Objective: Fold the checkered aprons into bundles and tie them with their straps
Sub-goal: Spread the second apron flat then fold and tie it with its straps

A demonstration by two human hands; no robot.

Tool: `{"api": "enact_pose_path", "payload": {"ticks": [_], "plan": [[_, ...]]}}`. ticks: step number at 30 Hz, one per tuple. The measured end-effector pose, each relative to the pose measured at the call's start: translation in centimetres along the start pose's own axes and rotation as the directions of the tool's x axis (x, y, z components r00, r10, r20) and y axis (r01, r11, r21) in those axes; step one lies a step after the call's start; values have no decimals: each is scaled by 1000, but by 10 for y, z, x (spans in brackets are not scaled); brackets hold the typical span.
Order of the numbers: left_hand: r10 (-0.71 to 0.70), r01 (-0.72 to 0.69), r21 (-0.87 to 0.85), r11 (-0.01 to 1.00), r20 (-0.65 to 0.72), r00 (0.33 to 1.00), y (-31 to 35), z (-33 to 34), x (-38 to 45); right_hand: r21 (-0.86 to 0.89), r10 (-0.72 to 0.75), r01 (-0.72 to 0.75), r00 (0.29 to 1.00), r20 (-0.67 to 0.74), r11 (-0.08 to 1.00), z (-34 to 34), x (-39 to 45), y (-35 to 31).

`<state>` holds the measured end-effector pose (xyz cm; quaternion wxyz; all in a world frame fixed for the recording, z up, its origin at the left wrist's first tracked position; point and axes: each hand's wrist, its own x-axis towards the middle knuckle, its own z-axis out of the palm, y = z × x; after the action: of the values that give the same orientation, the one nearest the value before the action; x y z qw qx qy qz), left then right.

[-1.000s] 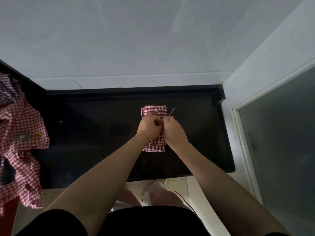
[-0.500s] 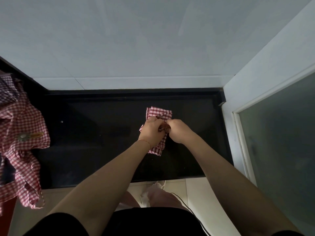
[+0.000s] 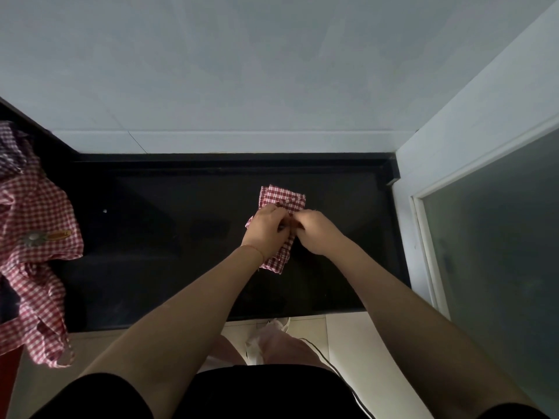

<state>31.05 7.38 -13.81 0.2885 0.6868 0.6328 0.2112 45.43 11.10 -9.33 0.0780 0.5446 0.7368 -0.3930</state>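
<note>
Tying the strap (image 3: 289, 203) over the bundle (image 3: 279, 228), frame centre.
Left hand (image 3: 266, 229) and right hand (image 3: 314, 231) curled, pinching strap ends; best pulled evenly, bundle kept flat on tabletop (image 3: 157, 237).

Surroundings: dark counter, pale wall, glazed panel.
Black glossy counter (image 3: 151, 237) set against a pale grey tiled wall (image 3: 242, 71); white-framed frosted glass panel (image 3: 499, 237) at right; light floor tiles (image 3: 341, 334) below the counter edge; thin dark cable (image 3: 320, 355) trailing over the floor; red surface (image 3: 7, 376) at lower left.
</note>
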Motion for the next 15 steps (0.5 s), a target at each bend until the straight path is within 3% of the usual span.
{"api": "enact_pose_path", "payload": {"ticks": [2,6,15], "plan": [[-12,12,-7,1000,11,1000,1,-3,2,268,55,-44,998,-34,963,2,-2,11],[-47,46,23,999,79,996,4,-15,9,613,229,-230,970,81,756,9,-1,13],[-56,55,62,997,29,998,5,-12,4,728,255,-281,955,151,625,10,2,17]]}}
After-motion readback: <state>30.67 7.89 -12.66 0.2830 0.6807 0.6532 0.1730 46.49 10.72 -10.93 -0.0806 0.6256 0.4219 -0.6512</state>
